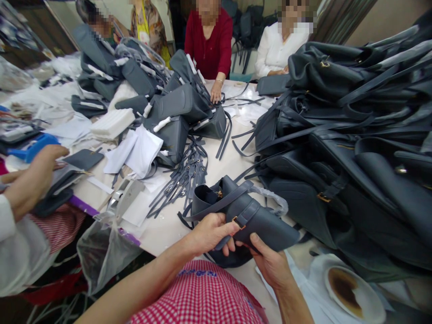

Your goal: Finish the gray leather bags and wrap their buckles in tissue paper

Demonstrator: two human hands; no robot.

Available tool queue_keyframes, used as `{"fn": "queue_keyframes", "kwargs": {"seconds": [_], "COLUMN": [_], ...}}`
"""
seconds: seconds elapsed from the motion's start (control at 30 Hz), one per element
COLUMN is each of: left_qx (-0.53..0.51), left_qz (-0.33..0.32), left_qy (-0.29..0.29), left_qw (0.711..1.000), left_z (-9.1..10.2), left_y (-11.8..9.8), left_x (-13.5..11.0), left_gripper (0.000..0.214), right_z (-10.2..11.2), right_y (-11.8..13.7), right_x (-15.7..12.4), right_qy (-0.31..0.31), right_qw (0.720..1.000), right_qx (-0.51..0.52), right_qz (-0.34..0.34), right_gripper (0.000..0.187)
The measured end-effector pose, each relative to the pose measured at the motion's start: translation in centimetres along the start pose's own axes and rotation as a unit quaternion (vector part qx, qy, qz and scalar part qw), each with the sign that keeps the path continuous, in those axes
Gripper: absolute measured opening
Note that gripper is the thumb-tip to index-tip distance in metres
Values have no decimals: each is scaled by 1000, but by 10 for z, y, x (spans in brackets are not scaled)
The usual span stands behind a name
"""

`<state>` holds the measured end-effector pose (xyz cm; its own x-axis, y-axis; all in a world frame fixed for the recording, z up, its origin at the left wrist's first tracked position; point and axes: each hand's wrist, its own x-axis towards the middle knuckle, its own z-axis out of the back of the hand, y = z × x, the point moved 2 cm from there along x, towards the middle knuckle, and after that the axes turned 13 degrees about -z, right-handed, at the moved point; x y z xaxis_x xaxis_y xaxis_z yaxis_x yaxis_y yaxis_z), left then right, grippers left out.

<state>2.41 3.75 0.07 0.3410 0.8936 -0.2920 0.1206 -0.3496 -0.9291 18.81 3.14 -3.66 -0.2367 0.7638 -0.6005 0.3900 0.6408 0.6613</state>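
Note:
A dark blue-grey handbag (259, 220) lies tilted in front of me at the table's near side. My left hand (218, 231) pinches the bag's strap at a gold-coloured buckle (239, 222), thumb on top. My right hand (266, 256) grips the bag's lower edge, thumb on the outer face and fingers hidden underneath. The bag's opening faces left, and a plastic-wrapped handle (275, 200) loops behind it. Just beyond lies a bunch of narrow dark straps (189, 173) with metal eyelets.
A tall heap of dark bags (310, 175) rises on the right; another pile (178, 103) stands ahead. At lower right is a white bowl (367, 299) with brown stuff. A co-worker's hand (37, 175) works at left near a blue tool (33, 146). Several people sit or stand across the table.

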Motion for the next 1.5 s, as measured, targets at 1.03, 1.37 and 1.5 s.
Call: {"fn": "queue_keyframes", "kwargs": {"seconds": [1.03,1.37,1.5], "left_qx": [133,-179,-140], "left_qz": [-34,42,13], "left_qy": [52,-25,-48], "left_qw": [989,983,989], "left_z": [5,-6,-17], "left_y": [-41,-4,-2], "left_x": [-26,-5,3], "left_gripper": [21,61,57], "right_z": [-15,-20,-16], "right_y": [13,21,27], "right_x": [-9,-19,-23], "right_qy": [-52,-67,-59], "right_qw": [996,992,996], "right_qx": [77,98,50], "right_qz": [4,-49,-47], "right_gripper": [19,28,36]}}
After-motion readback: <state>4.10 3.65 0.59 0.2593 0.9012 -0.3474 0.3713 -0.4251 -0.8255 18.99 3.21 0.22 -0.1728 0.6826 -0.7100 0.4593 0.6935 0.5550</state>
